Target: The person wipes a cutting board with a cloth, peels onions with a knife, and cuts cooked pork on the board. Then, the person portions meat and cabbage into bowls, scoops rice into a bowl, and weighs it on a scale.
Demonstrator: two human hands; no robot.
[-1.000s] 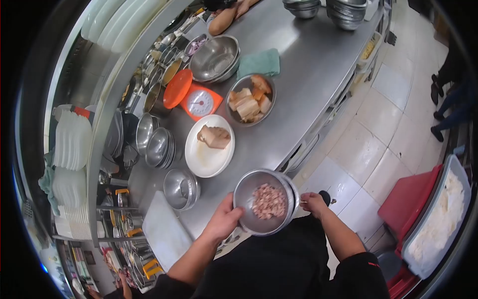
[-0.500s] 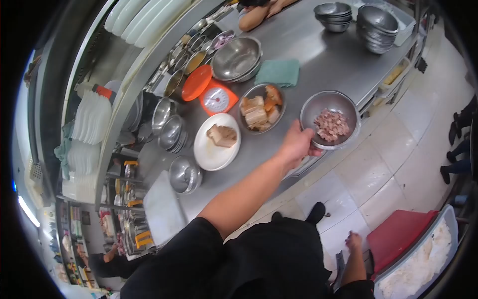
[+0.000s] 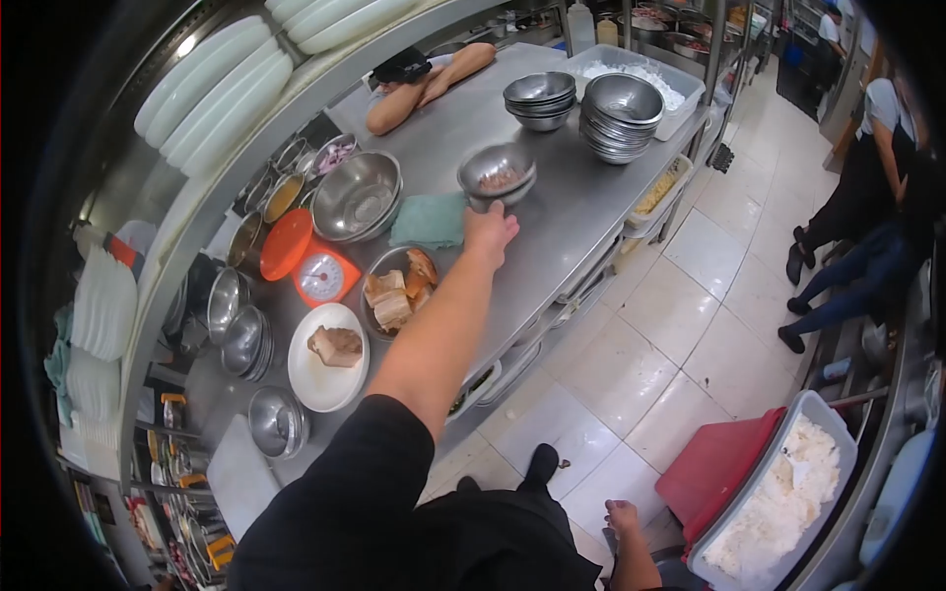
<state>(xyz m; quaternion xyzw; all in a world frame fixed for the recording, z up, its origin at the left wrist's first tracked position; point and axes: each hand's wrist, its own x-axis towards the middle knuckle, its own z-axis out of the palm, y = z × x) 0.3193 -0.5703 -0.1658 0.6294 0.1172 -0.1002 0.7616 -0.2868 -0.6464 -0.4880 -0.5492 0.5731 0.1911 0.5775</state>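
My left hand (image 3: 490,234) reaches far over the steel table, its fingers at the near edge of a metal bowl (image 3: 496,169) of diced meat; the exact grip is partly hidden. The bowl is beside a folded green cloth (image 3: 429,220). Under my left forearm, partly covered, is a bowl of large meat chunks (image 3: 390,298). A white oval plate (image 3: 320,389) with one meat piece (image 3: 336,346) lies to its left, near an orange scale (image 3: 323,276). My right hand (image 3: 620,515) hangs low above the floor, fingers curled; what they hold is too small to tell.
Stacked metal bowls (image 3: 621,118) and a tray of white material (image 3: 680,84) stand at the far end. A person's folded arms (image 3: 424,94) rest on the table's far side. A red bin (image 3: 714,473) and a tub of white food (image 3: 778,502) are at lower right. People stand at right.
My left hand has carried the bowl of diced meat from near my body, over the table's edge, to a spot beyond the green cloth. My right hand has left the bowl and dropped lower.
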